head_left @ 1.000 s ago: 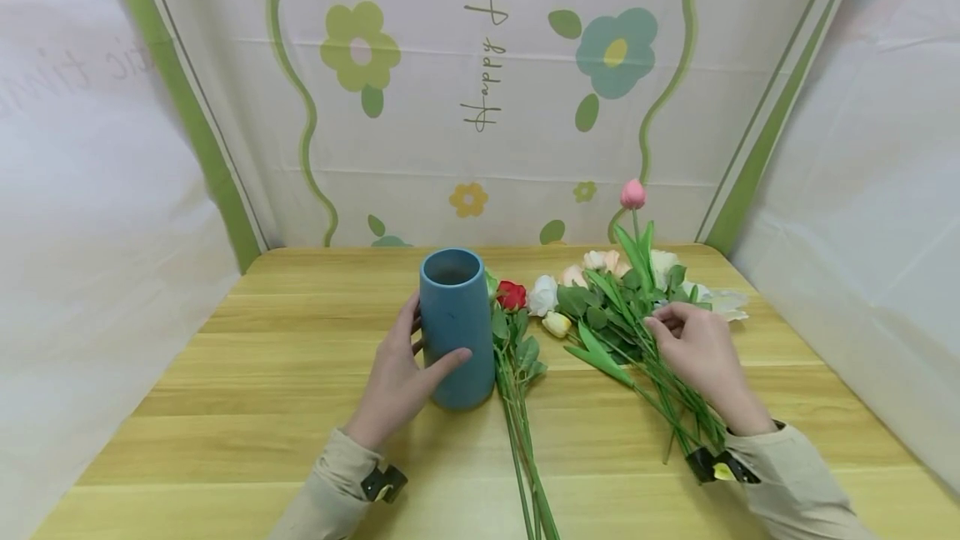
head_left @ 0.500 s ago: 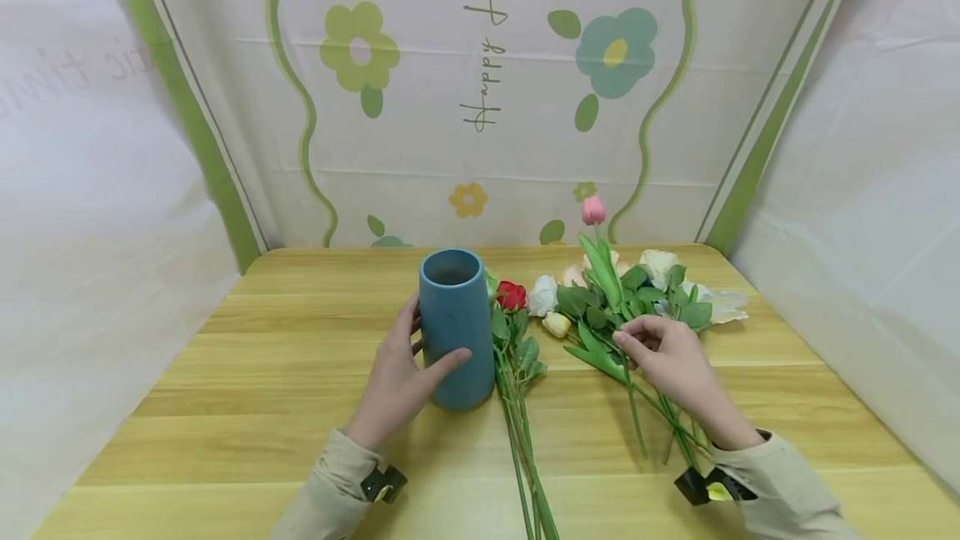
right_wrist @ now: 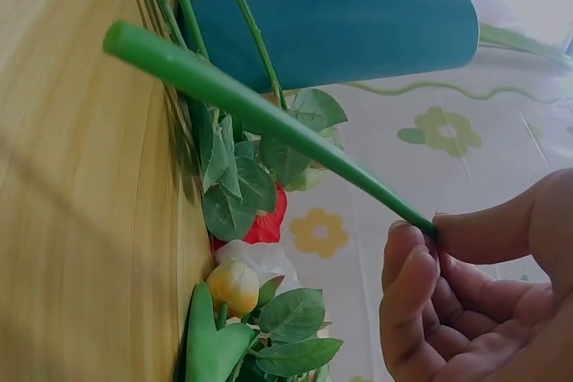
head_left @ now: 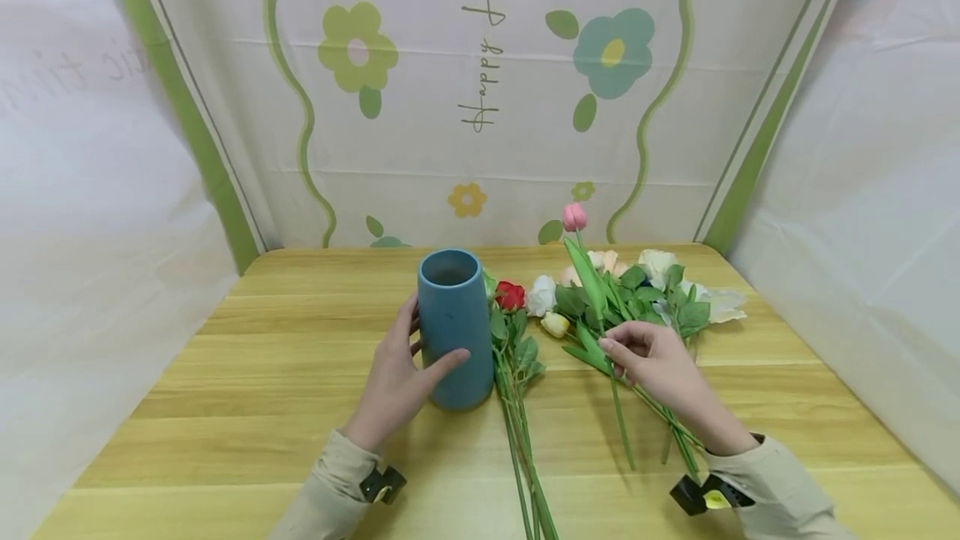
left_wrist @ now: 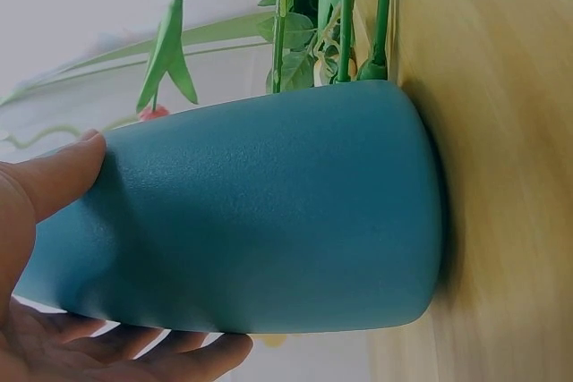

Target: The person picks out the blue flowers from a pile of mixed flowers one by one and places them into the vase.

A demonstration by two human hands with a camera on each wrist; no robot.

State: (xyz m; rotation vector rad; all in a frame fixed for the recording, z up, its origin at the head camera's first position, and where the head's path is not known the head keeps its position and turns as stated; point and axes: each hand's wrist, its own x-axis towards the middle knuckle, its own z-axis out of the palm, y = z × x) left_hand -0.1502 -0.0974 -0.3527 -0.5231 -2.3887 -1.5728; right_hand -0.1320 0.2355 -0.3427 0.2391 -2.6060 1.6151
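Observation:
A tall blue vase [head_left: 456,332] stands upright on the wooden table, its mouth facing up. My left hand [head_left: 401,382] grips it from the left, thumb across the front and fingers around the far side, as the left wrist view [left_wrist: 54,221] also shows. Between thumb and fingertips my right hand [head_left: 660,365] pinches the green stem of a pink tulip [head_left: 574,217]. The bloom points up and leans left, and the stem's lower end [right_wrist: 134,46] hangs free above the table in the right wrist view.
Just right of the vase lies a red rose [head_left: 512,296] among long green stems. Further right is a pile of flowers, with a white rose [head_left: 541,297], a yellow tulip [head_left: 555,324] and a cream rose [head_left: 657,265]. A printed curtain [head_left: 420,132] closes off the back.
My right hand has drawn the pink tulip out of the pile, moving left and slightly toward me. The left hand and the vase have stayed in place.

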